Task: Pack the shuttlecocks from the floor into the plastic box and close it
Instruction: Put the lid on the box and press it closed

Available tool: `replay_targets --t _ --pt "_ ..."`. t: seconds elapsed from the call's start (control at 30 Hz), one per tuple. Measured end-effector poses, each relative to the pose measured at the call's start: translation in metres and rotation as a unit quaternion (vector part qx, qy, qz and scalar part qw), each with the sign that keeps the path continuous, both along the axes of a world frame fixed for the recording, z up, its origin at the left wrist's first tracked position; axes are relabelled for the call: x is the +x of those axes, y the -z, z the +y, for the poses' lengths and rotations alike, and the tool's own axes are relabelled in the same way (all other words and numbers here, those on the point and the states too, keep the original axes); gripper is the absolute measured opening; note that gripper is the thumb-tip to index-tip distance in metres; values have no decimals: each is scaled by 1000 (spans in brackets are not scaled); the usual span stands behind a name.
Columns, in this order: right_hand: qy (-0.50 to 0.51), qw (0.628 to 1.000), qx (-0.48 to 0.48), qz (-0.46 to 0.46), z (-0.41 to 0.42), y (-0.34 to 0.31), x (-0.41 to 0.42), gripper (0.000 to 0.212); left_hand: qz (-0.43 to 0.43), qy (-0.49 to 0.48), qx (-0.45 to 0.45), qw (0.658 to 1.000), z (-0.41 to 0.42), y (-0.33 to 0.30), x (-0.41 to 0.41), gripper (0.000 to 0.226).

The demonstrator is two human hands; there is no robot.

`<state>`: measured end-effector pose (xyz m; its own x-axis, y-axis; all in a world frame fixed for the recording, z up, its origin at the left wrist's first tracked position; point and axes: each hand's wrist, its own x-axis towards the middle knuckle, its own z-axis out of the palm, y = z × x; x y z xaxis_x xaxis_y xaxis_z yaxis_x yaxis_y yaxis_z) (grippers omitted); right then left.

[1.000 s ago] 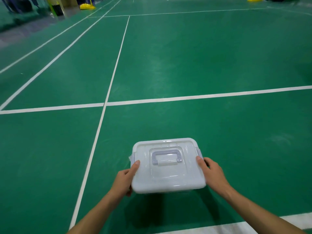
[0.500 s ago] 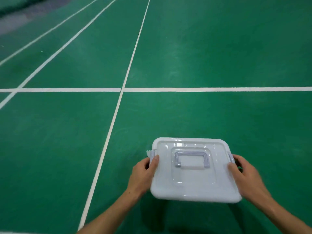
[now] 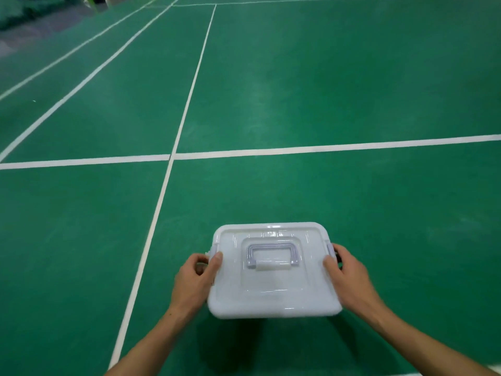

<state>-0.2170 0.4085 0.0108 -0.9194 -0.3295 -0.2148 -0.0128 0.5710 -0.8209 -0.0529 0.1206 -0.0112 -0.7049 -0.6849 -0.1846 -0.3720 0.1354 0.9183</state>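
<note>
A white plastic box [image 3: 273, 289] with its lid on and a pale purple handle [image 3: 272, 253] lying flat on top is held in front of me above the green floor. My left hand [image 3: 196, 280] grips its left side, thumb on the lid by the left latch. My right hand [image 3: 349, 275] grips the right side, thumb on the lid near the right latch. No shuttlecocks are visible on the floor, and the box's contents are hidden.
Green badminton court floor [image 3: 298, 90] with white lines: one crosswise line [image 3: 325, 147] ahead and a lengthwise line [image 3: 162, 191] to the left of the box. Dark blurred objects [image 3: 16, 14] lie at the far left corner.
The view has shifted over the court while both hands keep hold of the box. The crosswise line now tilts slightly and the far court edge shows again.
</note>
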Motion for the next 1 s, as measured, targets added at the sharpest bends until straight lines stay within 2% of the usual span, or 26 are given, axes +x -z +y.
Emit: replay_targets --t 0.17,0.3,0.57,0.7,0.9,1.0 --pt "-11 1000 12 3 5 -3 2 19 -20 17 7 1000 2 -4 3 79" --pt "-16 1000 15 3 4 -5 4 18 -11 8 9 1000 8 -8 7 69" --pt "2 1000 5 -1 4 -1 3 20 15 17 -6 1000 9 -7 9 68" --pt "16 1000 -2 -7 5 1 2 26 23 13 5 1000 10 -4 11 66" --pt "13 1000 -2 -3 5 -2 2 24 20 17 34 999 3 8 18 64" --pt "-3 1000 9 16 5 -5 -2 39 27 18 10 999 -2 5 16 66"
